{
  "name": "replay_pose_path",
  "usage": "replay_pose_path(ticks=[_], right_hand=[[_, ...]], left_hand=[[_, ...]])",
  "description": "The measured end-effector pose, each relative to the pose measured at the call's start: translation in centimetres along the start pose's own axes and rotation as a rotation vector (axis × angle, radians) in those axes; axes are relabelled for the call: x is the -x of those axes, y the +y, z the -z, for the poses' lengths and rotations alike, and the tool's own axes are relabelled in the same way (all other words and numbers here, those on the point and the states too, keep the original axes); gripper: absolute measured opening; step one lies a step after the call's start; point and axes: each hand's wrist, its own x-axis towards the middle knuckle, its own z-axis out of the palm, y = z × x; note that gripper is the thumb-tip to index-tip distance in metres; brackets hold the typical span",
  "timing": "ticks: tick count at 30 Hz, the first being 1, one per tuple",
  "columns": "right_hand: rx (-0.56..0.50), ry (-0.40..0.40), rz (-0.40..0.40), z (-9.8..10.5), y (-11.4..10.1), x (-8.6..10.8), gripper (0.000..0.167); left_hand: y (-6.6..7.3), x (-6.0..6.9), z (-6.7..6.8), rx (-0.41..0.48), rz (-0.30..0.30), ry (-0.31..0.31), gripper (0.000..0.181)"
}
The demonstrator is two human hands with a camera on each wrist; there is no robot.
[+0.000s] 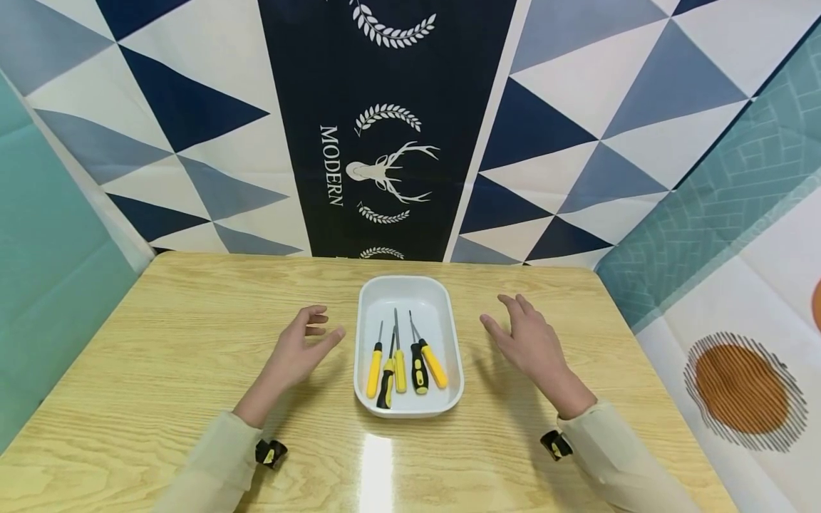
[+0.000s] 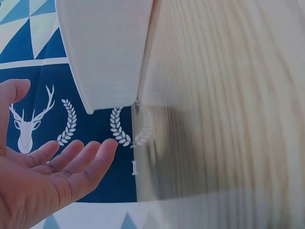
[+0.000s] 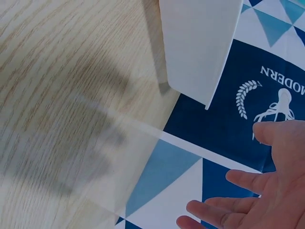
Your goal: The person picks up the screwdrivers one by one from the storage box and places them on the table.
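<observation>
A white tray (image 1: 410,292) stands on the wooden table, with several yellow and black screwdrivers lying in it, shafts toward the far end. One black screwdriver (image 1: 419,370) has yellow marks on its handle; beside it lies a yellow-handled screwdriver (image 1: 434,367). To the left of the tray my left hand (image 1: 301,353) hovers, fingers loosely bent and thumb apart, holding nothing. My right hand (image 1: 529,342) is off the tray's right side, its fingers spread and free. The wrist views show the tray's outer wall (image 2: 109,57) near each hand, touched by neither.
The light wood table (image 1: 212,306) reaches back to a wall cloth (image 1: 385,85) with triangles and a deer print. A teal cloth (image 1: 51,271) hangs at the left. At the right hangs a white and teal cloth (image 1: 667,299) with a brown round print.
</observation>
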Motion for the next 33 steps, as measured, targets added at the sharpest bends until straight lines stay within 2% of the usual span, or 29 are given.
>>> replay_pose_path(ticks=[8, 20, 27, 33], right_hand=[[-0.051, -0.003, 0.009, -0.4, 0.1, 0.4, 0.065], [-0.083, 0.006, 0.006, -1.0, -0.5, 0.7, 0.061], [-0.096, 0.007, 0.009, -1.2, -0.7, 0.8, 0.059], [-0.097, 0.016, 0.02, -1.5, -1.1, 0.9, 0.057]], left_hand=[[0.4, -0.3, -1.1, 0.213, 0.069, -0.032, 0.059], [0.5, -0.6, -2.6, 0.387, 0.122, -0.077, 0.05], [0.8, -0.7, -3.0, 0.441, 0.162, -0.081, 0.044], [0.5, -0.8, -3.5, 0.428, 0.176, -0.089, 0.042]])
